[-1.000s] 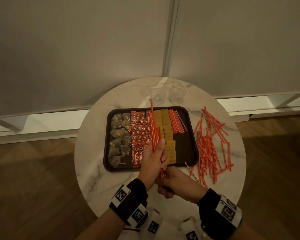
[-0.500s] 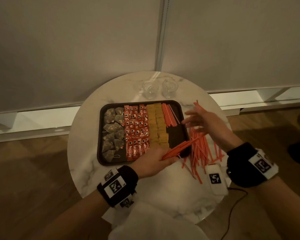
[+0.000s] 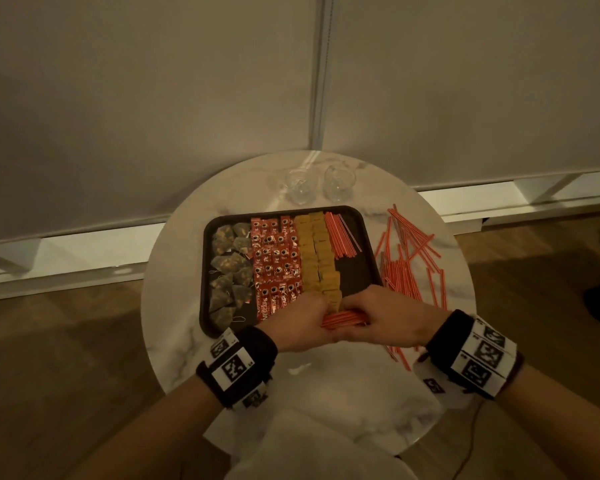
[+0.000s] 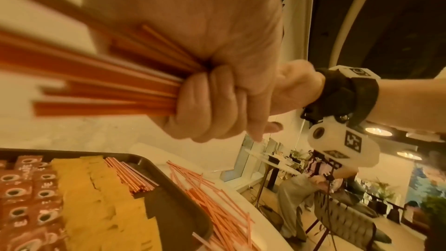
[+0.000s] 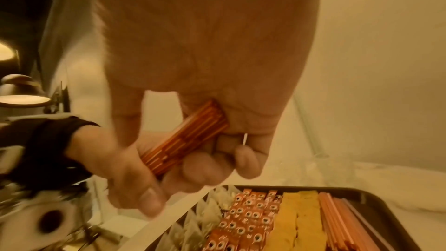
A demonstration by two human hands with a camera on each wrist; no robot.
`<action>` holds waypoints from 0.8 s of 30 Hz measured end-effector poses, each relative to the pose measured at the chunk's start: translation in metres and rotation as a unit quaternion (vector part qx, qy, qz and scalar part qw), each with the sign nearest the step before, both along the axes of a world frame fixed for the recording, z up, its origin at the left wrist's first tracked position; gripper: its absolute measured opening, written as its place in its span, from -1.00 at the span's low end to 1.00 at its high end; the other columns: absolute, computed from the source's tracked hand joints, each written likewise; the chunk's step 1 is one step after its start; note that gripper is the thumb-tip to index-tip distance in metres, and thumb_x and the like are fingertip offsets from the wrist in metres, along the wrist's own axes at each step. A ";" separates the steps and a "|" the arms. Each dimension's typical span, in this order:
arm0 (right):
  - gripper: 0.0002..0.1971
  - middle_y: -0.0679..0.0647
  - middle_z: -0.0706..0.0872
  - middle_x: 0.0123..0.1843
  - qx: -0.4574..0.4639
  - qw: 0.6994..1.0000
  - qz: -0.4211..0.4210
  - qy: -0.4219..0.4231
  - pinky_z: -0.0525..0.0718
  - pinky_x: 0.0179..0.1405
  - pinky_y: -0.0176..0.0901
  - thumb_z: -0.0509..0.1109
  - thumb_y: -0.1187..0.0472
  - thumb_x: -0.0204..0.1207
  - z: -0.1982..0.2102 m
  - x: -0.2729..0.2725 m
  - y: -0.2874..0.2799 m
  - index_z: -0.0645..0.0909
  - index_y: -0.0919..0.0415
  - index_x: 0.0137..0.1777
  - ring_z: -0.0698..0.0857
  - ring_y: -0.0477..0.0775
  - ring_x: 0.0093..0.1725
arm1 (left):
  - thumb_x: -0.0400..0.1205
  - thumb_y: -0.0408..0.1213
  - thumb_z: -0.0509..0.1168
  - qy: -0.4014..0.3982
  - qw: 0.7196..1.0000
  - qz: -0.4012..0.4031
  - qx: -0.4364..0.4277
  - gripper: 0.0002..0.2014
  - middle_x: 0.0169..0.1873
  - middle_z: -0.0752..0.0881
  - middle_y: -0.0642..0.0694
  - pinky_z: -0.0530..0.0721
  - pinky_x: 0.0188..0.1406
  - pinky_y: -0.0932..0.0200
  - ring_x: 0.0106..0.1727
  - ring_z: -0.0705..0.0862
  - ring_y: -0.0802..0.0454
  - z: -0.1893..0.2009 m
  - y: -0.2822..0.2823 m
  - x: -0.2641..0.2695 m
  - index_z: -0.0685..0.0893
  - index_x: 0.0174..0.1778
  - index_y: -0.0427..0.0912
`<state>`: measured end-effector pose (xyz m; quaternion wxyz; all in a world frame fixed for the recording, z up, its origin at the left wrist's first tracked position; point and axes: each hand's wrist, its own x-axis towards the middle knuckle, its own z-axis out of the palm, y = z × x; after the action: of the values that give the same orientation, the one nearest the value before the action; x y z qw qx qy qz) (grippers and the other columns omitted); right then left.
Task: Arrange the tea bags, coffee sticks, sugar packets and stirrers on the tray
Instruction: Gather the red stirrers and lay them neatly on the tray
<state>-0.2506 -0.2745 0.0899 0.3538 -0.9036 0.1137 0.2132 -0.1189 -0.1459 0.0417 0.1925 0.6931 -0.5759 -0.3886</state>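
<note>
Half a second ago the right hand (image 3: 392,315) reached out over the loose orange plastic stirrers (image 3: 409,268) on the tabletop; it has come back to the near edge of the dark rectangular tray (image 3: 361,271). It now grips the bundle of orange stirrers (image 3: 343,320) together with the left hand (image 3: 300,322), and the bundle has turned from slanted to level.

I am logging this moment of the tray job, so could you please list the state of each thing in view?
Left hand: grips the stirrer bundle.
Right hand: grips the same bundle.
Stirrer bundle: held level over the tray's near edge.
Tray: near right corner bare.
Tea bags: on tray, far left.
Coffee sticks: on tray, in rows.
Sugar packets: on tray, in columns.
Loose stirrers: scattered on table.
Two glasses: upright, apparently empty.
</note>
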 end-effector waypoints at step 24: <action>-0.76 -0.05 0.54 -0.31 -0.073 0.987 -0.081 0.119 0.58 -0.34 -0.23 0.41 0.04 0.58 -0.039 0.008 0.028 0.45 0.00 -0.27 0.57 -0.04 -0.37 | 0.65 0.11 0.12 0.367 0.892 0.265 0.005 -0.50 -0.21 0.85 -0.19 0.60 -0.67 0.29 -0.45 0.77 -0.04 -0.017 0.030 0.006 0.81 0.01 -0.21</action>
<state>-0.2429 -0.2468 0.0507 0.2865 -0.8831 0.2433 0.2810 -0.1129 -0.1160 0.0244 0.4822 0.6292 -0.2568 -0.5528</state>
